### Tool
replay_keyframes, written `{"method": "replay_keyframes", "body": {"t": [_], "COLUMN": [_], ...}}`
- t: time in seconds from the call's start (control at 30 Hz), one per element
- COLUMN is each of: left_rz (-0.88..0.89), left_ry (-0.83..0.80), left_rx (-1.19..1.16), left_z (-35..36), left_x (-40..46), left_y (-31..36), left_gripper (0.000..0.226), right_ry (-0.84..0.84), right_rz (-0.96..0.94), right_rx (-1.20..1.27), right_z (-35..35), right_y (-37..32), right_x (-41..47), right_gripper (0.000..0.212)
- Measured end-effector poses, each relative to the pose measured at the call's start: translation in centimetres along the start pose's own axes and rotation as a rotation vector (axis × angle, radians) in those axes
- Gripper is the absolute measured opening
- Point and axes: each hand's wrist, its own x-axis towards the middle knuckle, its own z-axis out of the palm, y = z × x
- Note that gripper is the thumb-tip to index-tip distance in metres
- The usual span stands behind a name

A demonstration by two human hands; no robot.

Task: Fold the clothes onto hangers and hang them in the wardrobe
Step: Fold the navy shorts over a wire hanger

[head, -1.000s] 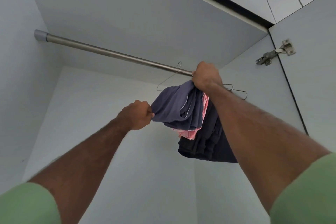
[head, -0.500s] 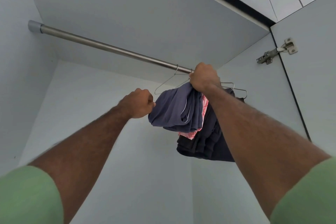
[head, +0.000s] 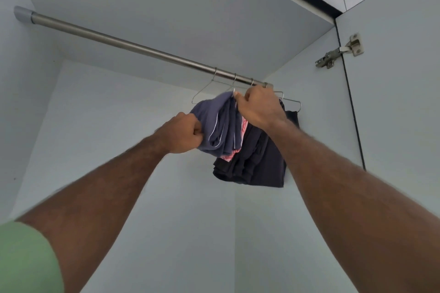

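A steel rail [head: 123,41] runs across the top of the wardrobe. Near its right end hang several wire hangers [head: 202,93] with folded clothes. The nearest one carries a blue-grey garment [head: 217,126]. Behind it show a pink striped piece [head: 243,127] and dark clothes [head: 257,164]. My left hand [head: 182,134] grips the lower left edge of the blue-grey garment. My right hand [head: 259,108] pinches the top of that garment's hanger just under the rail, and it hides part of the hangers behind.
White wardrobe walls close in on the left, back and right. The open door with a metal hinge [head: 340,52] stands at the right. The left stretch of the rail carries nothing.
My right hand has come down off the rail and now pinches the hanger top. The hanger hooks now show on the rail. My left hand has moved a little right with the cloth.
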Motion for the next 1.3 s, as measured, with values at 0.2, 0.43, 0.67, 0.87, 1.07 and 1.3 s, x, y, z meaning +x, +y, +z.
{"method": "replay_keyframes", "body": {"t": [0.2,0.43,0.67,0.87,1.07,1.3], "left_rz": [0.041,0.128,0.128,0.162,0.271,0.480], "left_ry": [0.029,-0.030,-0.153,-0.383,-0.605,-0.872], "left_rx": [-0.013,-0.091,-0.379,-0.625,-0.804,-1.042], "left_z": [2.6,5.8,8.4,12.3,13.5,7.5], "left_x": [-3.5,-8.1,-15.5,-27.1,-38.3,-53.4], "left_y": [3.2,10.7,19.8,28.9,41.8,61.0], "left_gripper": [0.029,0.030,0.024,0.025,0.027,0.034], "right_ry": [-0.123,-0.251,-0.323,-0.499,-0.594,-0.531], "right_rz": [-0.015,0.077,0.250,0.492,0.789,1.212], "right_rx": [-0.160,-0.265,-0.456,-0.612,-0.771,-0.929], "right_z": [-3.0,-7.3,-15.0,-22.1,-34.1,-53.8], "right_y": [3.5,6.9,7.9,7.8,5.8,-2.2], "right_x": [-5.7,-14.4,-25.6,-40.7,-56.2,-75.1], "right_gripper": [0.038,0.036,0.025,0.027,0.029,0.029]}}
